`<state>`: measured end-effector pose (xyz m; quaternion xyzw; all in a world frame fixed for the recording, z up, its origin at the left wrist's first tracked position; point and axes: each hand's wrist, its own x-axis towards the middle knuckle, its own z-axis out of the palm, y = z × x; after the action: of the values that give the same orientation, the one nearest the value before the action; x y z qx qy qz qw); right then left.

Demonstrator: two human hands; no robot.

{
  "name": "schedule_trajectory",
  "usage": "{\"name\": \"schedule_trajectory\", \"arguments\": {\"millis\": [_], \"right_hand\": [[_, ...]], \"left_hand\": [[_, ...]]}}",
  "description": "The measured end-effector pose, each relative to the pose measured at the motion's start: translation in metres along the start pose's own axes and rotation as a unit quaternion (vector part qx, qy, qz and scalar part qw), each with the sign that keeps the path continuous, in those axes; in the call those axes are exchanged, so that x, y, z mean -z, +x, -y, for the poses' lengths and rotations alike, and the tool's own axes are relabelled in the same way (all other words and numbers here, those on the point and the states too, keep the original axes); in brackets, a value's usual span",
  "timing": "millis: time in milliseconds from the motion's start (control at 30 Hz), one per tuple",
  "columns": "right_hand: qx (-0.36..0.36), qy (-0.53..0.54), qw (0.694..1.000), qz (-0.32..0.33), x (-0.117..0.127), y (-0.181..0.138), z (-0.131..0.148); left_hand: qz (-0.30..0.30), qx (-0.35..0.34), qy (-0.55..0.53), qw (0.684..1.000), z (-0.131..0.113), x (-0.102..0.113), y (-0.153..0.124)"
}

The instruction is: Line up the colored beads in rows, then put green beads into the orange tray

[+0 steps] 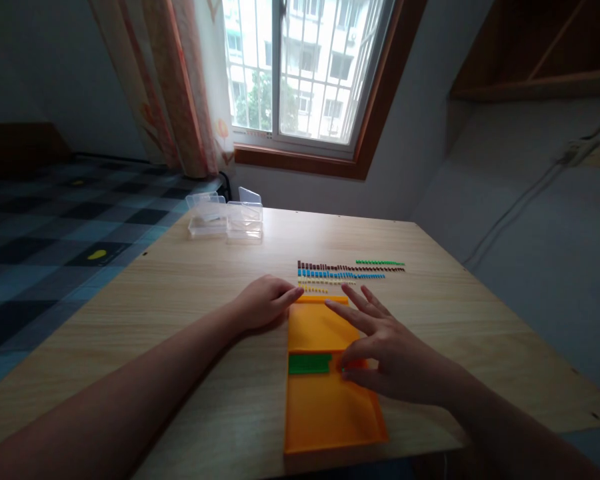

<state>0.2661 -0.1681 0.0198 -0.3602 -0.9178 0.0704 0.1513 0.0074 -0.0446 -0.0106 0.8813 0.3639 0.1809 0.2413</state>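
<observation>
An orange tray [325,413] with raised edges and a crosswise ridge lies near the table's front edge. Against the ridge, on its near side, a block of green strips [310,363] lies at the left. My left hand [265,303] rests at the tray's far left corner, fingers curled, one fingertip on the rim. Over the tray's right side is my right hand [385,347]. Its thumb and index finger pinch a tiny green piece [343,369], mostly hidden, just right of the green strips; the other fingers are spread.
Beyond the tray lie rows of small pieces: brown [350,267], blue [337,274], green [380,262] and yellow [317,290]. Clear plastic boxes [245,223] with raised lids stand at the table's far left. A checked bed [105,220] is left of the table [205,413].
</observation>
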Motion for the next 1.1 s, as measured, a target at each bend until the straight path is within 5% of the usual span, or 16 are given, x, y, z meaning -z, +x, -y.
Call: {"name": "schedule_trajectory", "arguments": {"millis": [733,1100], "right_hand": [[0.072,-0.005,0.994,0.079,0.007,-0.001,-0.002],[0.074,-0.038,0.996,0.03,-0.003,0.0,-0.007]], "left_hand": [[-0.001,-0.012,-0.003,1.0,-0.003,0.002,-0.001],[0.0,-0.02,0.003,1.0,-0.003,0.001,-0.001]]}}
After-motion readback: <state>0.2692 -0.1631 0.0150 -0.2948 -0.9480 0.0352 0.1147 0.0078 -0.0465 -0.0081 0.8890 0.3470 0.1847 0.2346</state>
